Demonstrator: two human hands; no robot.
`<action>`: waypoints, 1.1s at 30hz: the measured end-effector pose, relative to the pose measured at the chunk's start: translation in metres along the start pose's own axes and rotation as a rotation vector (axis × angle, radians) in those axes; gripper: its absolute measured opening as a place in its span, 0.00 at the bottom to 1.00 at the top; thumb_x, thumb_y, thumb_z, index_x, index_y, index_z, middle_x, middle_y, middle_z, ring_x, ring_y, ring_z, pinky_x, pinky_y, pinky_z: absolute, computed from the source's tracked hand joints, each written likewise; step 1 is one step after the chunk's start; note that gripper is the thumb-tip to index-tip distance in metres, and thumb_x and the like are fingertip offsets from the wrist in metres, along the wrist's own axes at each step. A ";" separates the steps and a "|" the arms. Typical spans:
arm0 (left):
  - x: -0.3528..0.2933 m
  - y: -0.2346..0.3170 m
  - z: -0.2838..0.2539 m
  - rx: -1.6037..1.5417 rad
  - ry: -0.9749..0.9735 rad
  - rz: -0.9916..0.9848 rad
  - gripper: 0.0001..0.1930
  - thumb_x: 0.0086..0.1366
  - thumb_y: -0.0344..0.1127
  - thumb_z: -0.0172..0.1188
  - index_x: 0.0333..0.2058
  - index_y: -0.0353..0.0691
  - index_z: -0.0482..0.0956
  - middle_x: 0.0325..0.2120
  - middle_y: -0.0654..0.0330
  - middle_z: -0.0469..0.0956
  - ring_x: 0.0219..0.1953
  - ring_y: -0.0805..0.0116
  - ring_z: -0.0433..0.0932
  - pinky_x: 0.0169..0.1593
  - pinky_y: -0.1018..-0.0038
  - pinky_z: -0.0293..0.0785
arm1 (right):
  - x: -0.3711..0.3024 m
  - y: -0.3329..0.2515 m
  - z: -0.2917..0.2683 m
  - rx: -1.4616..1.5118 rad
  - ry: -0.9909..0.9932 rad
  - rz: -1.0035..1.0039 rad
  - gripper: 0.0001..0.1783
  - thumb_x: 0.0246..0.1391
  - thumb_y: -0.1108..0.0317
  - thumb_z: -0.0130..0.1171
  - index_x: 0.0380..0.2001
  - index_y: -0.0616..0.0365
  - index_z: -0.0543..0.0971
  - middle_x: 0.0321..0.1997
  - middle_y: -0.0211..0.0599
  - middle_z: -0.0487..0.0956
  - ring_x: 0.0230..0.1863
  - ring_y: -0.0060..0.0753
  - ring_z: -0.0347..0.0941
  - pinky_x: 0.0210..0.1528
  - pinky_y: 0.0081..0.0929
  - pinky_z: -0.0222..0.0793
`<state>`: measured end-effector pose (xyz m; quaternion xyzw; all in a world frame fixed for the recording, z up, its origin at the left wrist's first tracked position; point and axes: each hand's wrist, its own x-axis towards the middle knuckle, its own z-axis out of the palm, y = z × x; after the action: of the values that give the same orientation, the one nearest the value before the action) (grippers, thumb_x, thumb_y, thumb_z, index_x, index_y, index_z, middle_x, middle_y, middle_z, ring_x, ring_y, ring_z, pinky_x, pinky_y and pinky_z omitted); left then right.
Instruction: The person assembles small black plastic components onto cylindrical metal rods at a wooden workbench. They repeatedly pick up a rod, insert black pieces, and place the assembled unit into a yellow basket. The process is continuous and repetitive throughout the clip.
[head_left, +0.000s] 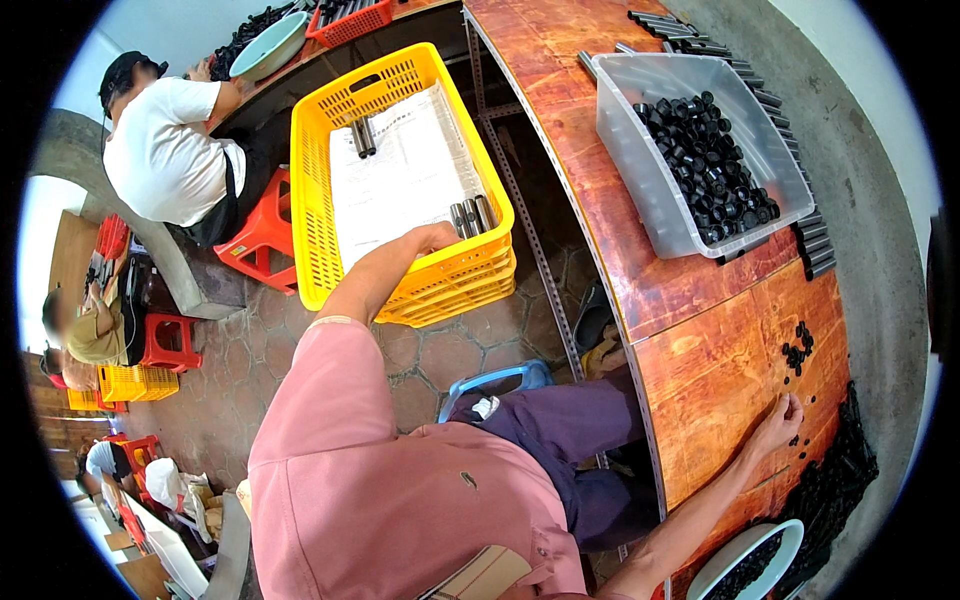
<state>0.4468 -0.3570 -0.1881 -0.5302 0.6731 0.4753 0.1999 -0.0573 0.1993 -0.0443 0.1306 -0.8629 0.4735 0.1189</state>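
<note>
My left hand (433, 238) reaches into the near end of a yellow plastic crate (312, 245), right beside several short dark metallic tubes (470, 216). Its fingers are partly hidden, so whether it grips a tube does not show. Two more tubes (363, 137) lie on the white paper sheet (395, 185) lining the crate. Over the wooden table, my right hand (776, 424) has its fingertips pinched together; anything between them is too small to make out. Small black round pieces (797, 350) are scattered just beyond it, with a few beside the hand.
A translucent bin (650, 190) of black caps (710, 165) stands on the table (690, 380). Dark tubes (816, 245) line the wall side. A pale bowl (790, 545) and a heap of black parts (838, 470) lie at lower right. A person (170, 150) sits on a red stool (262, 235).
</note>
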 end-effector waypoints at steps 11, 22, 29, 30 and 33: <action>-0.009 0.007 -0.003 -0.025 0.011 -0.042 0.31 0.59 0.55 0.65 0.46 0.29 0.82 0.39 0.50 0.83 0.38 0.57 0.82 0.41 0.59 0.80 | -0.001 0.000 0.000 0.009 0.002 -0.019 0.15 0.66 0.62 0.57 0.46 0.65 0.78 0.45 0.38 0.79 0.45 0.33 0.75 0.48 0.30 0.72; -0.032 0.024 -0.037 -0.362 0.124 0.086 0.22 0.60 0.54 0.65 0.22 0.40 0.81 0.15 0.65 0.74 0.16 0.76 0.69 0.21 0.76 0.64 | 0.000 0.009 0.002 -0.060 0.058 -0.138 0.12 0.62 0.67 0.59 0.42 0.68 0.79 0.40 0.40 0.79 0.42 0.32 0.74 0.48 0.29 0.71; -0.129 0.138 -0.076 -0.599 0.894 0.726 0.12 0.69 0.40 0.58 0.33 0.36 0.78 0.20 0.66 0.75 0.20 0.79 0.72 0.26 0.81 0.65 | -0.014 -0.034 0.008 -0.078 0.093 -0.071 0.09 0.61 0.69 0.59 0.39 0.66 0.79 0.40 0.41 0.77 0.40 0.37 0.74 0.44 0.32 0.70; -0.150 0.165 -0.073 -0.557 0.941 0.848 0.09 0.70 0.36 0.58 0.35 0.35 0.78 0.21 0.66 0.75 0.22 0.79 0.72 0.28 0.80 0.67 | -0.014 -0.030 0.008 -0.024 0.087 -0.060 0.09 0.61 0.69 0.59 0.39 0.66 0.79 0.41 0.41 0.77 0.40 0.36 0.74 0.44 0.32 0.70; -0.224 0.253 -0.017 -0.335 0.976 1.215 0.04 0.66 0.30 0.60 0.37 0.36 0.80 0.25 0.64 0.78 0.28 0.77 0.77 0.34 0.79 0.73 | -0.012 -0.018 0.008 0.074 0.109 -0.067 0.08 0.60 0.70 0.59 0.38 0.66 0.78 0.39 0.39 0.75 0.39 0.34 0.73 0.44 0.30 0.70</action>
<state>0.3018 -0.2579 0.1011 -0.2418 0.7755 0.3103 -0.4939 -0.0407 0.1848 -0.0384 0.1381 -0.8322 0.5072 0.1766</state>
